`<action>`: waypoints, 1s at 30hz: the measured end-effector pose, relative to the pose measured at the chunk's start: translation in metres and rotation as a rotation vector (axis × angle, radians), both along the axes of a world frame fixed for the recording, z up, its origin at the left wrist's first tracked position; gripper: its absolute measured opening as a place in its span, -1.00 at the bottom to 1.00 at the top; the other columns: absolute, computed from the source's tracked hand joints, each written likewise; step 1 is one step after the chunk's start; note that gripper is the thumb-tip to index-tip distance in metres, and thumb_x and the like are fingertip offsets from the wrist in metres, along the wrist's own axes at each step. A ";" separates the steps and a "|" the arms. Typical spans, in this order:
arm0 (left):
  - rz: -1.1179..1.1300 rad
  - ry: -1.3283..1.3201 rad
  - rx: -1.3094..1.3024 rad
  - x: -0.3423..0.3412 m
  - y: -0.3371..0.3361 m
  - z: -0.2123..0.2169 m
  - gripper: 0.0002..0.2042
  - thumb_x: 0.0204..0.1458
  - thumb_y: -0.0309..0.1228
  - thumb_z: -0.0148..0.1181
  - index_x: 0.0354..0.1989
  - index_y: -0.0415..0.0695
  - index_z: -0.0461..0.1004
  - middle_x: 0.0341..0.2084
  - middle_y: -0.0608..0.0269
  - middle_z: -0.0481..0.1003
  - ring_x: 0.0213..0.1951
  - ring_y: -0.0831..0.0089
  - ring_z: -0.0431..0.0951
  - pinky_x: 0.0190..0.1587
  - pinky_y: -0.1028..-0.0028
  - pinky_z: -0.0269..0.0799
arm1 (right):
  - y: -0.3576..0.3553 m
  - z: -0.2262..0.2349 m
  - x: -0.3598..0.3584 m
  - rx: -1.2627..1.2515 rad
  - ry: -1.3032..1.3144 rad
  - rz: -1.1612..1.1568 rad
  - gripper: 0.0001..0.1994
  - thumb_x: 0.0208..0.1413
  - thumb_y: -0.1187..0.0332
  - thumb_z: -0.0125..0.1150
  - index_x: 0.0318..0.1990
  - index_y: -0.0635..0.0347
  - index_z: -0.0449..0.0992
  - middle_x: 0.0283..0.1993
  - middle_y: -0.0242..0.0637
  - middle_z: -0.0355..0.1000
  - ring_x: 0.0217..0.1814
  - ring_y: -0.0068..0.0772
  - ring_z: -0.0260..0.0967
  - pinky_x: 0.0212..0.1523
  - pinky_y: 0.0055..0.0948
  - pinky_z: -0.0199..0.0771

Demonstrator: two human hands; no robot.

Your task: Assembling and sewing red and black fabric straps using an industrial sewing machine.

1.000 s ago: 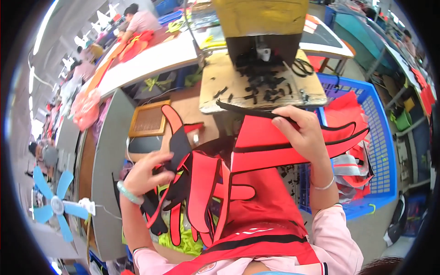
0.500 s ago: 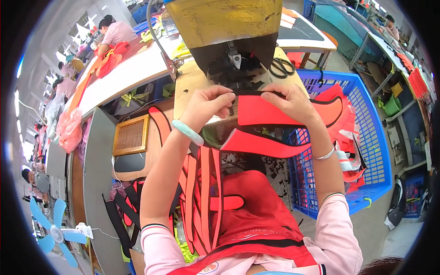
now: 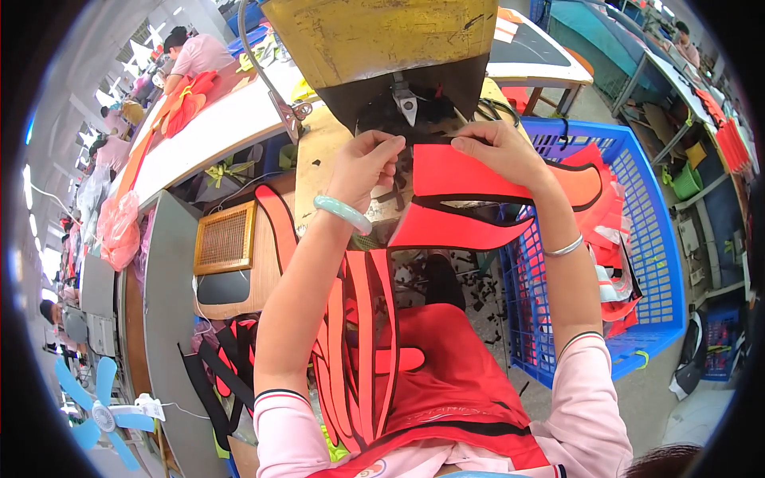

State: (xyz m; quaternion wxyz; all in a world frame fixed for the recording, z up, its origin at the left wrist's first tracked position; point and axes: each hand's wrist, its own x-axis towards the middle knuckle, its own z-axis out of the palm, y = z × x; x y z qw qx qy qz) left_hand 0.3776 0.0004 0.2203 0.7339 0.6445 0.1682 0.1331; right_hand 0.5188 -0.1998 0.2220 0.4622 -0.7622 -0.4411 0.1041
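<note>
Two hands meet at the top edge of a red fabric piece (image 3: pixel 458 179) bound in black trim, held up just below the needle area of a sewing machine (image 3: pixel 382 48). The left hand (image 3: pixel 368 166) has its fingers curled together, pinching the piece's upper left corner; a pale green bangle (image 3: pixel 343 213) circles that wrist. The right hand (image 3: pixel 498 151) pinches the same top edge a little to the right, thumb and fingertips pressed on the cloth — a thin silver bracelet (image 3: pixel 564 248) sits on that wrist. The piece hangs from both grips over the front of the worn wooden table (image 3: pixel 319 159), its lower point reaching toward the lap.

More red pieces (image 3: pixel 358 350) with black edges lie stacked on the lap, long strips running downward. A blue basket (image 3: pixel 637 239) stands to the right, holding further red pieces. To the left lie a wicker-fronted box (image 3: pixel 227 237) and, near the lower rim, a blue fan (image 3: pixel 100 414). Another person (image 3: pixel 195 52) sits at a long white table (image 3: pixel 207 131) at upper left.
</note>
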 end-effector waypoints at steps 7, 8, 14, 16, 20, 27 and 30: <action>0.035 -0.053 -0.105 0.009 -0.002 -0.004 -0.88 0.11 -0.40 0.27 -0.29 -0.16 0.48 -0.55 0.42 0.38 -0.53 0.67 0.35 -0.54 0.64 0.22 | 0.004 0.005 0.006 -0.008 -0.045 -0.005 -0.72 0.14 0.23 0.21 -0.22 0.33 0.58 -0.48 -0.19 0.46 -0.44 -0.47 0.34 -0.31 -0.46 0.37; 0.031 -0.054 -0.107 0.010 -0.002 -0.004 -0.88 0.11 -0.40 0.27 -0.29 -0.16 0.48 -0.55 0.42 0.38 -0.53 0.67 0.35 -0.54 0.64 0.22 | 0.006 0.006 0.008 0.006 -0.063 0.003 -0.72 0.13 0.24 0.21 -0.23 0.33 0.58 -0.49 -0.20 0.45 -0.45 -0.49 0.33 -0.32 -0.46 0.36; 0.057 -0.103 -0.196 0.013 -0.002 -0.005 -0.87 0.09 -0.41 0.31 -0.31 -0.15 0.50 -0.55 0.42 0.38 -0.54 0.67 0.34 -0.55 0.64 0.19 | 0.009 0.000 0.017 0.063 -0.013 0.016 -0.72 0.14 0.25 0.21 -0.23 0.37 0.58 -0.51 -0.30 0.44 -0.43 -0.60 0.29 -0.34 -0.49 0.35; 0.084 -0.103 -0.316 0.014 -0.004 -0.005 -0.88 0.08 -0.41 0.31 -0.32 -0.15 0.50 -0.54 0.44 0.40 -0.53 0.66 0.35 -0.55 0.63 0.19 | 0.010 0.000 0.019 0.073 0.008 0.022 -0.72 0.15 0.26 0.21 -0.23 0.37 0.58 -0.51 -0.33 0.44 -0.42 -0.64 0.29 -0.34 -0.50 0.35; 0.086 -0.122 -0.448 0.017 -0.005 -0.011 -0.87 0.06 -0.40 0.33 -0.31 -0.12 0.50 -0.57 0.44 0.39 -0.57 0.66 0.34 -0.58 0.62 0.15 | 0.011 -0.001 0.020 0.102 0.049 0.029 -0.71 0.16 0.25 0.21 -0.24 0.38 0.57 -0.51 -0.36 0.43 -0.41 -0.66 0.28 -0.34 -0.51 0.35; 0.086 -0.169 -0.598 0.020 0.007 -0.016 -0.78 0.06 -0.26 0.35 -0.28 -0.12 0.50 -0.56 0.42 0.40 -0.53 0.61 0.38 -0.54 0.60 0.20 | 0.011 -0.001 0.021 0.093 0.027 0.018 -0.72 0.17 0.24 0.20 -0.22 0.36 0.57 -0.50 -0.36 0.44 -0.40 -0.64 0.31 -0.32 -0.51 0.35; 0.165 -0.123 -0.476 0.005 0.009 -0.005 -0.71 0.10 -0.15 0.30 -0.23 -0.12 0.50 -0.54 0.39 0.43 -0.51 0.57 0.42 -0.48 0.57 0.30 | 0.003 0.000 0.018 0.074 0.016 0.005 -0.73 0.17 0.26 0.20 -0.22 0.35 0.57 -0.47 -0.35 0.46 -0.40 -0.61 0.31 -0.31 -0.52 0.36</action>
